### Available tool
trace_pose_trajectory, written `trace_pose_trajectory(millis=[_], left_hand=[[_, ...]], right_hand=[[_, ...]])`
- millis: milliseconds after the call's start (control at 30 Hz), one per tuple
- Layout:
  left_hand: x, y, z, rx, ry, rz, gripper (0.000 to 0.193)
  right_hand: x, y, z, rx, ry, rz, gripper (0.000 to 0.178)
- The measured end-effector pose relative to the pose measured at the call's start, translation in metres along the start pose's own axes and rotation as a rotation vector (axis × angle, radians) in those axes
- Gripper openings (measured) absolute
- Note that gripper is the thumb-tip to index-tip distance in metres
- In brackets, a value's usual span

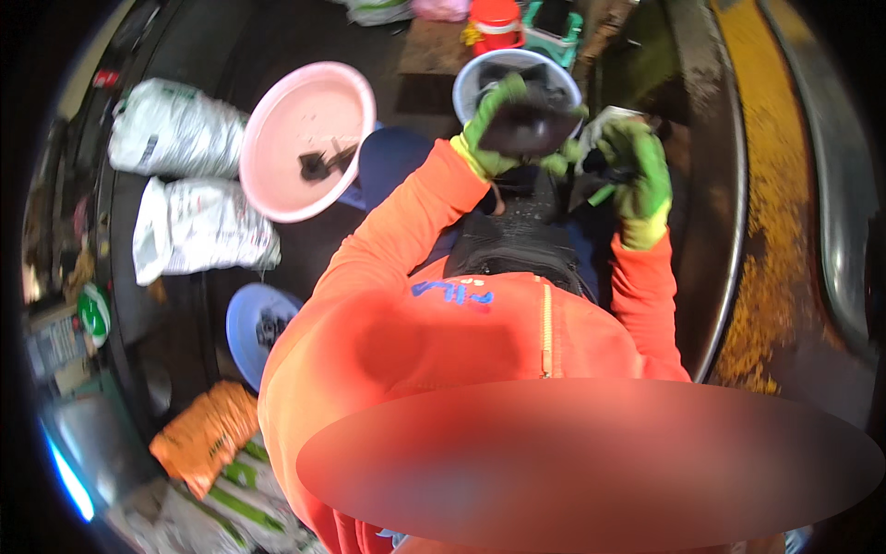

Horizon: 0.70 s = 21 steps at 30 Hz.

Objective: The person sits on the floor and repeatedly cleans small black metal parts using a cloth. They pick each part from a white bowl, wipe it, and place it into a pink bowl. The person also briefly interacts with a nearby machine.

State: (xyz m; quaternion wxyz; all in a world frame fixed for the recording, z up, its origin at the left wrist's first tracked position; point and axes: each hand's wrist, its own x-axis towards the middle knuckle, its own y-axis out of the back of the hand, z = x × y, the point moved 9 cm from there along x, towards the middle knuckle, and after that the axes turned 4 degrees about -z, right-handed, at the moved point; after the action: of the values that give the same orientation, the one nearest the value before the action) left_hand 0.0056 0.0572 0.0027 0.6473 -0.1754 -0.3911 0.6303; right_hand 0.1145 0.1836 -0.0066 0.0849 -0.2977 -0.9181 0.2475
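Note:
My left hand [486, 138], in a yellow-green work glove, grips a dark, smooth, rounded piece [531, 130] whose exact kind I cannot make out. It is raised in front of the light-blue basin [460, 90], which holds several dark pieces. To the right, my right hand [639, 175], gloved the same way, has its fingers curled round something small and dark with a bright green bit [602, 195]. Motion blur hides what that is. Both hands are apart, above my lap, where a black apron [512, 240] lies.
At the left stands a pink basin [263, 138] with a few dark pieces, beside white sacks [180, 129]. A blue basin [242, 337] and an orange bag [208, 434] lie nearer. A red container [496, 23] stands far ahead. A worn yellow metal edge [771, 185] runs along the right.

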Motion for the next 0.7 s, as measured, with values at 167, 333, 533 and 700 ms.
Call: trace_pose_trajectory(millis=[167,333,533,700], left_hand=[[0.007,-0.047,-0.048,0.536,0.274,-0.333,0.037],[-0.002,-0.036,-0.046,0.037,0.279,-0.210,0.056],[-0.025,0.106,0.020,0.164,-0.009,0.372,0.060],[-0.043,0.158,0.003,-0.073,-0.028,0.287,0.034]], right_hand=[[-0.037,-0.085,-0.061,-1.477,0.965,-0.225,0.017],[-0.120,-0.081,-0.155,-1.569,0.928,0.031,0.045],[-0.339,-0.056,-0.324,-1.607,1.286,1.144,0.033],[-0.310,0.020,-0.328,-0.741,1.038,0.929,0.031]])
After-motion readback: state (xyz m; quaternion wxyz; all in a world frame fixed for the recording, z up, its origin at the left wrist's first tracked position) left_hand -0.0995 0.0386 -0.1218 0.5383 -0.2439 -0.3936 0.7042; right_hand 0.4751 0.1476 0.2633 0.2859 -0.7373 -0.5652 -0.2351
